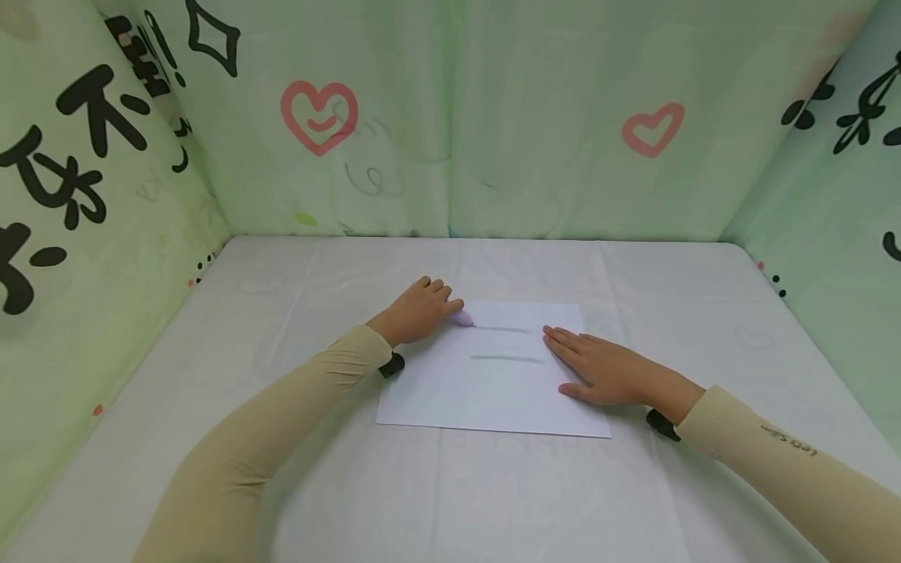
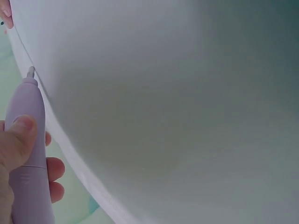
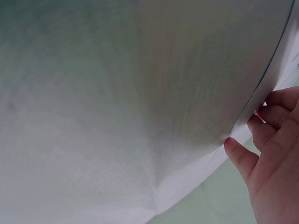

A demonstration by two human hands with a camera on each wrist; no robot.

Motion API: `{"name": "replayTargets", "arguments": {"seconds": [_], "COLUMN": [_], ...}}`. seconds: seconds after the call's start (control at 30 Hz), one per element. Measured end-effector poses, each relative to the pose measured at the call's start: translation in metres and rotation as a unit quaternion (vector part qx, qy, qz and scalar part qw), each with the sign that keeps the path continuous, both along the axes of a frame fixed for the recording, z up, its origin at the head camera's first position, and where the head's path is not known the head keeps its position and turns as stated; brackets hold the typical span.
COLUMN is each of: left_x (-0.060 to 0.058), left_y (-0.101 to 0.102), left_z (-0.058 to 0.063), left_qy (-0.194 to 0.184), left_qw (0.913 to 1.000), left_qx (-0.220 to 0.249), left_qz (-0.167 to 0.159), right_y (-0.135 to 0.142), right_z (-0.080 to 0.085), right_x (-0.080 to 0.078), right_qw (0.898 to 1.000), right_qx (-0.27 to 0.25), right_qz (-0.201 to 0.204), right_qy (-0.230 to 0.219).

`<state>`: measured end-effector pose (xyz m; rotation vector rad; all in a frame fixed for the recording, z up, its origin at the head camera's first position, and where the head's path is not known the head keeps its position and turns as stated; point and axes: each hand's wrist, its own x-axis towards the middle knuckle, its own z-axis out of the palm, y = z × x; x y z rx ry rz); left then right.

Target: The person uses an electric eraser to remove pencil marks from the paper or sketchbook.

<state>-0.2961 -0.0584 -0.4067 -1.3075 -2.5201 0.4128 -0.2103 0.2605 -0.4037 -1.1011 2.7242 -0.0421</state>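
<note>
My left hand [image 1: 420, 310] grips a thick lavender electric eraser [image 2: 27, 100], thumb on one side and fingertips on the other. Its narrow grey tip points at the left end of the upper grey line [image 1: 503, 329] on a white sheet of paper [image 1: 429, 403]. A second grey line [image 1: 507, 359] lies below, roughly parallel. On the right part of the sheet my right hand [image 1: 601, 369] rests with fingers extended and thumb apart, holding nothing. In the right wrist view, fingertips [image 3: 233, 145] touch the paper's surface. Part of the eraser is hidden by the left hand in the head view.
The sheet lies on a table [image 1: 338, 500] with a white cover. Pale green curtains [image 1: 521, 188] with black marks and red hearts stand behind it and at both sides. Dark wrist devices [image 1: 392, 365] show under the sleeves.
</note>
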Motion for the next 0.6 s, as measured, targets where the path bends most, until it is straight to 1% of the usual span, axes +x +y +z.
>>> {"name": "replayTargets", "arguments": {"seconds": [0.33, 0.47, 0.6], "left_x": [0.0005, 0.0006, 0.0000], "left_y": [0.0016, 0.0010, 0.0014], "left_z": [0.0004, 0.0008, 0.0011], "left_qy": [-0.002, -0.015, -0.031], "left_qw": [1.0000, 0.9998, 0.9992], "left_qx": [-0.006, -0.006, -0.010], "left_qz": [0.007, 0.011, 0.023], "right_y": [0.0007, 0.0002, 0.0001], "right_z": [-0.0020, -0.0022, -0.0024], "right_x": [-0.0012, -0.0008, -0.0006], "right_qw": [1.000, 1.000, 1.000], "right_qx": [-0.001, -0.003, -0.008], "right_qz": [-0.002, -0.002, -0.005], "right_qy": [-0.003, -0.002, -0.004]}}
